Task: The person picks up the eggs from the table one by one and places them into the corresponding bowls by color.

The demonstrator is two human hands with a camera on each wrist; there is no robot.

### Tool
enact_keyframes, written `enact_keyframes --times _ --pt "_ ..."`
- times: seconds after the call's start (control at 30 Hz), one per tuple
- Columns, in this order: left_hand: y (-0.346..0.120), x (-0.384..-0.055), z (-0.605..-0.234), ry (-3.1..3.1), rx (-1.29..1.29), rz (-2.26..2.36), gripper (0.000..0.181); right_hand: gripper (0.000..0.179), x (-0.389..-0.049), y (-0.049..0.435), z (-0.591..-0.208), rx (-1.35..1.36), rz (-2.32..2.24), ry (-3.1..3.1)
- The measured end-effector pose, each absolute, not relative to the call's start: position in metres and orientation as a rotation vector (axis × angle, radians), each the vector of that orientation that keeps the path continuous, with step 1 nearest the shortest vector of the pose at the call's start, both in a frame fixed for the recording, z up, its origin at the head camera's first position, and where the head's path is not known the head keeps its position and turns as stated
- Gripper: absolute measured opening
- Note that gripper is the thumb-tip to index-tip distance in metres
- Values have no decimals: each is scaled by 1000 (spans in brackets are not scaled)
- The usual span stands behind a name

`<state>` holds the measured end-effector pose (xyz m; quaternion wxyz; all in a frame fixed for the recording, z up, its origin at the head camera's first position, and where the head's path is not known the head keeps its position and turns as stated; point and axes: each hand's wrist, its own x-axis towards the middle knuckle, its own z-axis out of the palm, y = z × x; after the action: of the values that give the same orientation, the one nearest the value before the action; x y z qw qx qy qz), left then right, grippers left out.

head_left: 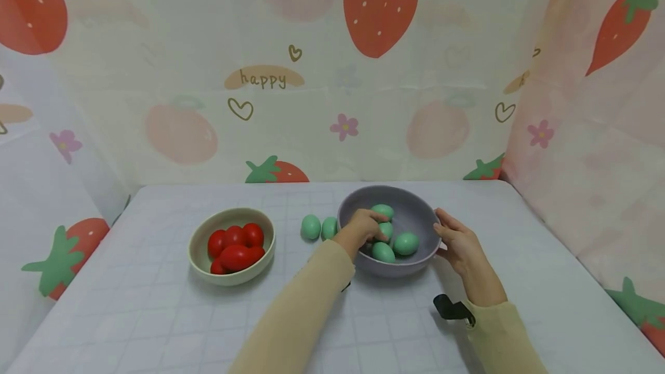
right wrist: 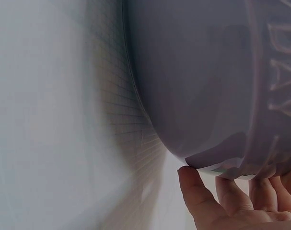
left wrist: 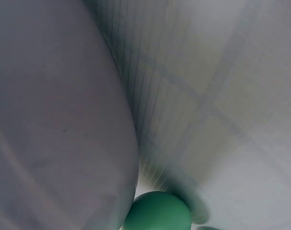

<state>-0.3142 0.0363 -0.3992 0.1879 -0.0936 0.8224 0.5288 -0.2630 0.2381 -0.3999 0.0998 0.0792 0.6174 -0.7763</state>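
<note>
Round purple bowl (head_left: 415, 212); matte, holding smooth green eggs (head_left: 405, 243).

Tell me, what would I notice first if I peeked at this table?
Probably the purple bowl in the middle of the table, with green eggs inside it. The left hand reaches in among those eggs, and the right hand rests against the bowl's outer side. To the left sits a cream bowl full of red eggs, with two more green eggs lying between the bowls.
</note>
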Motion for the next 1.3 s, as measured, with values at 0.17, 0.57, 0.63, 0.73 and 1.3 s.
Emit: enact_keyframes --times 0.17,0.57,0.63,0.73,1.3 --pt "35 -307 -395 2347 -175 1483 52 61 -263 238 -400 237 -2294 1817" --pt "19 -289 -378 2305 0 1539 51 60 -264 237 -400 257 -2300 1802" --pt "15 -285 -373 2292 22 1563 50 60 -265 237 -400 264 -2300 1806" --pt "10 -279 -368 2289 61 1617 48 60 -265 238 -400 273 -2302 1805" --pt "-27 -255 -366 2445 45 2012 36 58 -263 238 -400 269 -2310 1795"
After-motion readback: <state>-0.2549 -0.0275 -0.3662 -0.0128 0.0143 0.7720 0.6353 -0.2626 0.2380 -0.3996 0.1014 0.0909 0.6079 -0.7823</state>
